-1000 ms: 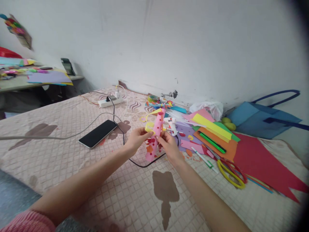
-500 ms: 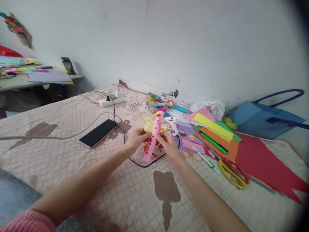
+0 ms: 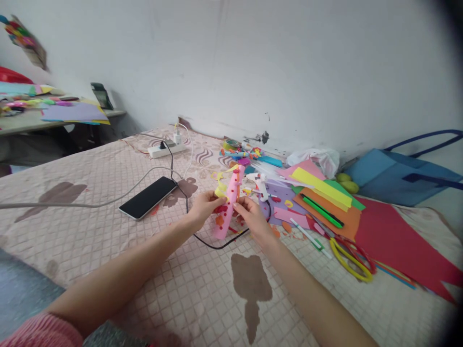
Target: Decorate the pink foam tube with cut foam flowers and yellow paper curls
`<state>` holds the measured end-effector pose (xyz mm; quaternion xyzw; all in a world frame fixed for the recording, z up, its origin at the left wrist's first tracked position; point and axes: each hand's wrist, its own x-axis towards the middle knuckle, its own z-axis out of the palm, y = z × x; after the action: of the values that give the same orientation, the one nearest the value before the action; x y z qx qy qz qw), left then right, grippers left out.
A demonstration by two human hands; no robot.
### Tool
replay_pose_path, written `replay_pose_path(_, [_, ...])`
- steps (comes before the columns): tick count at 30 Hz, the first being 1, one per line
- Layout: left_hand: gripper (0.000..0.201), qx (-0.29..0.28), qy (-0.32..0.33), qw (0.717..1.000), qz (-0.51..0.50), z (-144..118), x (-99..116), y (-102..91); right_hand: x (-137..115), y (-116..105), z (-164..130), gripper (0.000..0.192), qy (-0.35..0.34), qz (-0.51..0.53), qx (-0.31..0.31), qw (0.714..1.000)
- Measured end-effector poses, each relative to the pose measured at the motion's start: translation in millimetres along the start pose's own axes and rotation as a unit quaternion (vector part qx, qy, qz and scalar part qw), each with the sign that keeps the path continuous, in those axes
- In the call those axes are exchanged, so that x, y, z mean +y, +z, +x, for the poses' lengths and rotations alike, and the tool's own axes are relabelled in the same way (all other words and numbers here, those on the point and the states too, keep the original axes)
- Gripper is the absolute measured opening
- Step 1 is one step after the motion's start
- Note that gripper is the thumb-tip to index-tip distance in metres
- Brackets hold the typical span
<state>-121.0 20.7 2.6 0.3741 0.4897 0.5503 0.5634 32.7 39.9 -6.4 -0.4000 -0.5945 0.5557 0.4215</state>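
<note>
Both my hands hold a pink paper roll (image 3: 230, 195) dotted with red spots, tilted with its top leaning away to the right, above the quilted bed cover (image 3: 108, 231). My left hand (image 3: 204, 207) pinches its left side, where a curled yellow paper strip (image 3: 220, 185) sticks out. My right hand (image 3: 253, 217) grips the right side lower down. An orange flower cut-out (image 3: 219, 220) sits on the roll's lower part.
A black phone (image 3: 147, 197) lies to the left with a black cable (image 3: 213, 245) running under my hands. A white glue gun (image 3: 261, 185), coloured paper sheets (image 3: 325, 197), a green pen (image 3: 320, 205), yellow scissors (image 3: 349, 260) and a blue bag (image 3: 398, 176) lie to the right. A power strip (image 3: 164, 151) is at the back.
The pink roll has dropped slightly and both hands have shifted a little with it; the yellow strip stays pinched at its left side.
</note>
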Motion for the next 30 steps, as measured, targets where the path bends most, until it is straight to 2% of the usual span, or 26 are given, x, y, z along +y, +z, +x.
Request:
replay_pose_path(8, [0.029,-0.027,-0.006,1.0,-0.007,3,-5,-2.5,1,1,1,0.025,-0.002,-0.02,0.0,1.0])
replay_pose_path(13, [0.029,-0.01,-0.009,1.0,-0.009,3,-2,-2.7,2,-3,2,0.028,-0.021,-0.073,0.024,0.997])
replay_pose_path(17, [0.03,0.022,-0.008,1.0,0.01,8,1,-8.7,0,-36,8,0.028,-0.074,-0.165,0.119,0.976])
replay_pose_path(19, [0.03,0.033,-0.002,0.999,0.017,13,1,-13.3,0,-61,16,0.025,-0.107,-0.226,0.189,0.95])
replay_pose_path(21, [0.03,0.044,0.001,0.999,0.027,20,0,-18.1,1,-84,29,0.028,-0.128,-0.282,0.232,0.922])
replay_pose_path(25, [0.032,0.062,0.002,0.997,0.054,34,-1,-27.0,10,-105,64,0.029,-0.128,-0.363,0.215,0.898])
replay_pose_path(27, [0.032,0.069,0.005,0.995,0.065,39,-1,-30.9,15,-104,80,0.022,-0.117,-0.387,0.189,0.895])
replay_pose_path(30, [0.031,0.075,0.008,0.994,0.075,45,-3,-35.7,18,-100,93,0.022,-0.108,-0.407,0.171,0.89])
